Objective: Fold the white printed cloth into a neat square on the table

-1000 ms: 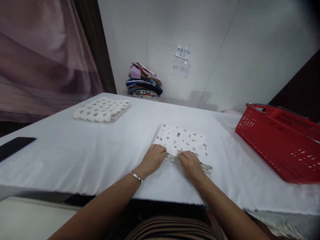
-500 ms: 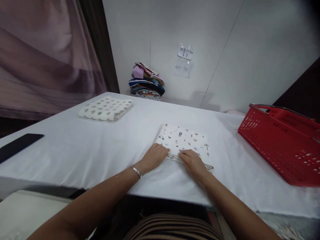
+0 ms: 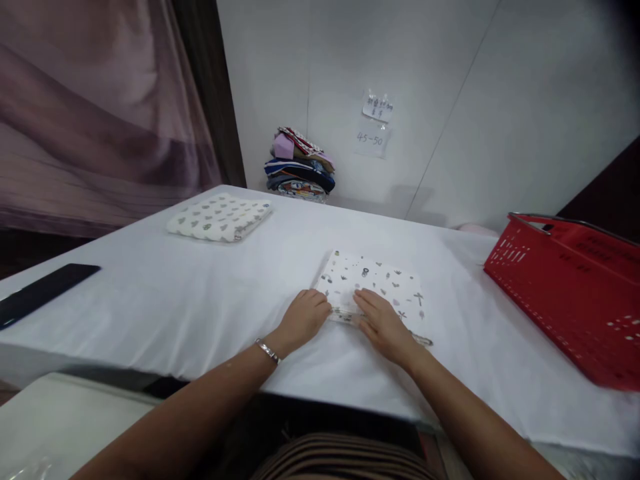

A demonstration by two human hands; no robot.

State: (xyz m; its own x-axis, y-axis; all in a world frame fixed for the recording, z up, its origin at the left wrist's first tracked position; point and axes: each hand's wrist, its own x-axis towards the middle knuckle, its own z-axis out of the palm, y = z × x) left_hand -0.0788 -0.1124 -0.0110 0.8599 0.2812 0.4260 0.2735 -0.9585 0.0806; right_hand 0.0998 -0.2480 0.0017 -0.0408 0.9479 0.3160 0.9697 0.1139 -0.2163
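Note:
In front of me on the white-covered table (image 3: pixel 280 280) lies a folded white cloth (image 3: pixel 380 273) with small grey, green and black printed motifs. My left hand (image 3: pixel 305 315), a silver bracelet at its wrist, is at the cloth's near left corner, its fingers closed together on the edge. My right hand (image 3: pixel 383 323) rests on the near part of the cloth, fingers stretched out over the top and thumb apart at the front edge. Layers of the fold show along that front edge between the hands.
Another folded cloth (image 3: pixel 220 217), white with grey shapes, lies at the back left. A black flat object (image 3: pixel 45 290) is at the left edge. On the right stands a red plastic basket (image 3: pixel 565 287). A stack of folded fabrics (image 3: pixel 300 167) stands by the wall beyond the table.
My right hand has slid forward onto the cloth's top and its fingers have straightened. My left hand has shifted slightly left along the corner. The view has turned a little.

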